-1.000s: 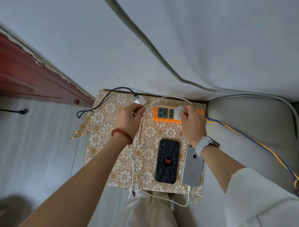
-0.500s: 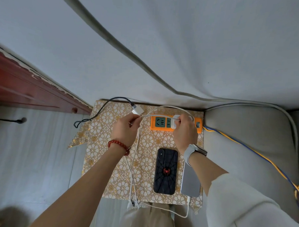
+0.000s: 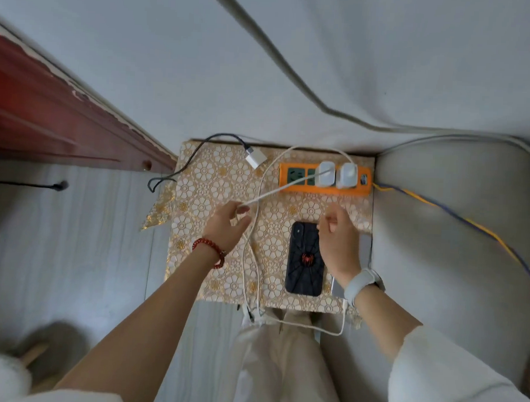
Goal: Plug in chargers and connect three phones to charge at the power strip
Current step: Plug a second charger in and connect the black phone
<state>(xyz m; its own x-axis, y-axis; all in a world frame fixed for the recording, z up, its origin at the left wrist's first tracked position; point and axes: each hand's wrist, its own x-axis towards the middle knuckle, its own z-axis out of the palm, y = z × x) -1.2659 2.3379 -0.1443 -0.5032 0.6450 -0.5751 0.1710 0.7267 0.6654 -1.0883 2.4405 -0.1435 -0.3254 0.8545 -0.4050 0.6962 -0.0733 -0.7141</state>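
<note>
An orange power strip [image 3: 294, 187] lies at the far edge of a small table with a gold flower-pattern cloth [image 3: 204, 180]. Two white chargers [image 3: 325, 174] [image 3: 347, 175] sit plugged into it side by side. A white cable [image 3: 267, 196] runs from the left charger to my left hand [image 3: 227, 226], which pinches it. My right hand [image 3: 336, 240] hovers loosely curled over a black phone with a red spider [image 3: 305, 260] and holds nothing. A silver phone [image 3: 336, 287] shows only as a sliver under my right wrist. A third white charger [image 3: 256, 158] with a black cable [image 3: 180, 172] lies unplugged at the far left.
A red wooden frame [image 3: 49, 115] runs along the left. A grey cushioned seat [image 3: 452, 254] stands to the right, with a yellow and blue cord [image 3: 457, 215] across it. White cables hang over the table's near edge above my knees [image 3: 281, 353].
Both hands have drawn back from the power strip toward me. The second white charger now stands plugged in and my right hand has let go of it. My left hand pulled the cable along.
</note>
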